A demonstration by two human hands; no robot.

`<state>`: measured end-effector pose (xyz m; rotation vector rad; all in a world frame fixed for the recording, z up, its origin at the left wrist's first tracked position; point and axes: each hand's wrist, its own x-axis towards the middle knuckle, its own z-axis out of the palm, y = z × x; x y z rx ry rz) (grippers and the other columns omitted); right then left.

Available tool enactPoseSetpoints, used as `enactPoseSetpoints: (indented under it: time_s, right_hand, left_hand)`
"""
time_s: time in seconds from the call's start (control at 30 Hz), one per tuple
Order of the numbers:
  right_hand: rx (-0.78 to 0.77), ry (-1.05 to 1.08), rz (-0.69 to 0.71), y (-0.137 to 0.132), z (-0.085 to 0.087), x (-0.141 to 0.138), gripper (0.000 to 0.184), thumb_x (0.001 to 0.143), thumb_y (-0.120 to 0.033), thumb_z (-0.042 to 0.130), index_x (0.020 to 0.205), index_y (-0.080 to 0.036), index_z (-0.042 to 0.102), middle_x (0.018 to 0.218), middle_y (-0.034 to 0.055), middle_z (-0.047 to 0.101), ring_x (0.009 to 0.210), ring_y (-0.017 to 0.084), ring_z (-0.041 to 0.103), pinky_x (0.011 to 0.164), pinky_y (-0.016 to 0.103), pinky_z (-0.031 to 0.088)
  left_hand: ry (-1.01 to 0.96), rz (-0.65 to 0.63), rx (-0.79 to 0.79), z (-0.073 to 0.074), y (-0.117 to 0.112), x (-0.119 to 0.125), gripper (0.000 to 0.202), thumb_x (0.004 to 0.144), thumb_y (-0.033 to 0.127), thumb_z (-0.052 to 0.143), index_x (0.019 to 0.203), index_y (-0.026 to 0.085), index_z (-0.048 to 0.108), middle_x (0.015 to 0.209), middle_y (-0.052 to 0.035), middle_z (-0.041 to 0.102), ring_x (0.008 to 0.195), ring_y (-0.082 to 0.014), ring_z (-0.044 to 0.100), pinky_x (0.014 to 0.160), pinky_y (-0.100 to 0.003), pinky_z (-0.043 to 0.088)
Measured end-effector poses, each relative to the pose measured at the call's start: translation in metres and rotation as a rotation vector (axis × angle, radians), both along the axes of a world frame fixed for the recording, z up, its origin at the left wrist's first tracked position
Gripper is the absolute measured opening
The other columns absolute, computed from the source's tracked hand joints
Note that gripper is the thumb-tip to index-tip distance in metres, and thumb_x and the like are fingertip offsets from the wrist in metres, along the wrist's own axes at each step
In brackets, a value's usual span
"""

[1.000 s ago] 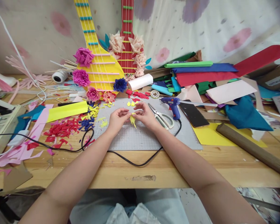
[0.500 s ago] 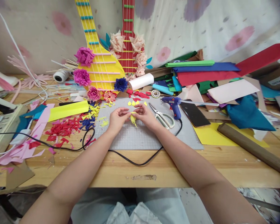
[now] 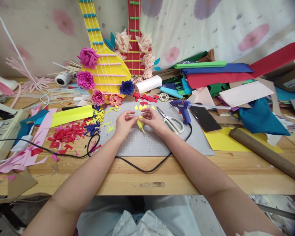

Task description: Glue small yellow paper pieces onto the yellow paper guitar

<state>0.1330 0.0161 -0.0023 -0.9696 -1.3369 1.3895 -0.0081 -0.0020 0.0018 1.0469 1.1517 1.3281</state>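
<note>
Over the grey cutting mat (image 3: 149, 144) my left hand (image 3: 124, 124) and my right hand (image 3: 153, 120) meet, both pinching a small yellow paper piece (image 3: 140, 124) between their fingertips. A pointed yellow tip hangs below the fingers. Several loose yellow petals (image 3: 140, 107) lie on the mat just beyond the hands. White-handled scissors (image 3: 170, 122) rest right of my right hand, and a blue glue gun (image 3: 183, 109) stands behind them.
Yellow guitar model (image 3: 108, 70) and red guitar model (image 3: 135, 49) with paper flowers lean at the back. Red paper scraps (image 3: 66, 134) and a black cable (image 3: 127, 162) lie left and front. Stacked coloured sheets (image 3: 216, 77), a phone (image 3: 204, 119) and a cardboard tube (image 3: 265, 154) fill the right.
Both hands stay together on the yellow piece, with only slight finger movement. The view has shifted a little.
</note>
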Motion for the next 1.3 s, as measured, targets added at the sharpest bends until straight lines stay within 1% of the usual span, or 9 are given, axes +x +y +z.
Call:
enactPoseSetpoints:
  time_s: [0.3, 0.47, 0.6, 0.7, 0.8, 0.9, 1.0, 1.17, 1.3]
  right_hand:
    - [0.044, 0.006, -0.003, 0.0014, -0.0027, -0.0008, 0.037, 0.061, -0.032, 0.068, 0.090, -0.022, 0.047, 0.073, -0.0027, 0.054, 0.066, 0.011, 0.053, 0.066, 0.028, 0.044]
    - [0.107, 0.014, -0.073, 0.0007, -0.0030, -0.0032, 0.030, 0.060, -0.029, 0.068, 0.079, -0.021, 0.045, 0.070, -0.0040, 0.051, 0.064, 0.009, 0.050, 0.065, 0.027, 0.043]
    - [0.084, 0.014, -0.049, 0.0000, -0.0019, -0.0037, 0.033, 0.060, -0.031, 0.069, 0.081, -0.022, 0.045, 0.072, -0.0036, 0.053, 0.067, 0.010, 0.051, 0.066, 0.027, 0.043]
    - [0.052, -0.002, -0.030, 0.0007, -0.0031, -0.0037, 0.035, 0.060, -0.035, 0.070, 0.083, -0.021, 0.046, 0.071, -0.0034, 0.053, 0.066, 0.010, 0.052, 0.065, 0.027, 0.043]
    - [0.054, -0.023, -0.069, 0.0017, -0.0052, -0.0039, 0.037, 0.059, -0.038, 0.071, 0.080, -0.022, 0.045, 0.069, -0.0043, 0.051, 0.064, 0.010, 0.050, 0.064, 0.027, 0.043]
    - [0.089, -0.022, -0.111, 0.0014, -0.0047, -0.0041, 0.038, 0.059, -0.040, 0.071, 0.078, -0.022, 0.043, 0.070, -0.0042, 0.050, 0.064, 0.010, 0.049, 0.065, 0.027, 0.043]
    - [0.106, -0.023, -0.118, -0.0003, -0.0015, -0.0041, 0.039, 0.060, -0.042, 0.070, 0.078, -0.022, 0.043, 0.071, -0.0035, 0.051, 0.066, 0.011, 0.050, 0.066, 0.028, 0.043]
    - [0.069, -0.044, -0.080, -0.0038, 0.0019, -0.0035, 0.047, 0.055, -0.044, 0.074, 0.085, -0.023, 0.044, 0.078, -0.0025, 0.052, 0.069, 0.011, 0.051, 0.065, 0.027, 0.043]
    - [-0.002, -0.046, 0.020, -0.0047, -0.0007, -0.0020, 0.050, 0.054, -0.038, 0.075, 0.088, -0.022, 0.044, 0.068, -0.0052, 0.050, 0.063, 0.010, 0.051, 0.060, 0.026, 0.040]
  left_hand:
    - [0.030, -0.015, 0.013, 0.0037, -0.0020, 0.0014, 0.035, 0.057, 0.028, 0.073, 0.085, 0.015, 0.057, 0.065, 0.0011, 0.063, 0.058, -0.0101, 0.059, 0.055, -0.023, 0.050]
    - [-0.011, 0.012, 0.001, 0.0039, -0.0021, 0.0050, 0.039, 0.054, 0.024, 0.072, 0.079, 0.019, 0.043, 0.060, 0.0051, 0.059, 0.055, -0.0108, 0.059, 0.052, -0.024, 0.050]
    - [-0.034, 0.034, 0.028, 0.0002, -0.0007, 0.0056, 0.044, 0.054, 0.023, 0.071, 0.077, 0.021, 0.034, 0.058, 0.0074, 0.058, 0.054, -0.0111, 0.059, 0.050, -0.024, 0.050]
    - [-0.037, 0.046, 0.027, -0.0015, 0.0000, 0.0037, 0.045, 0.053, 0.024, 0.071, 0.076, 0.021, 0.033, 0.060, 0.0060, 0.060, 0.056, -0.0126, 0.061, 0.050, -0.025, 0.051]
    - [-0.022, 0.054, -0.007, 0.0003, -0.0014, 0.0018, 0.046, 0.053, 0.027, 0.073, 0.076, 0.021, 0.034, 0.062, 0.0047, 0.062, 0.058, -0.0140, 0.063, 0.051, -0.026, 0.052]
    - [-0.029, 0.020, -0.047, 0.0043, -0.0040, 0.0013, 0.049, 0.051, 0.029, 0.075, 0.080, 0.020, 0.036, 0.066, 0.0044, 0.063, 0.059, -0.0136, 0.063, 0.054, -0.028, 0.053]
    - [-0.010, -0.022, -0.073, 0.0064, -0.0054, 0.0015, 0.053, 0.048, 0.026, 0.077, 0.081, 0.020, 0.037, 0.063, 0.0059, 0.062, 0.056, -0.0115, 0.061, 0.056, -0.028, 0.052]
    - [0.006, 0.003, -0.044, 0.0036, -0.0035, 0.0017, 0.052, 0.050, 0.026, 0.075, 0.077, 0.022, 0.031, 0.058, 0.0071, 0.061, 0.054, -0.0116, 0.060, 0.055, -0.025, 0.050]
    - [-0.032, 0.049, -0.018, 0.0025, -0.0030, 0.0018, 0.051, 0.052, 0.025, 0.073, 0.076, 0.022, 0.028, 0.061, 0.0056, 0.063, 0.057, -0.0130, 0.062, 0.054, -0.026, 0.050]
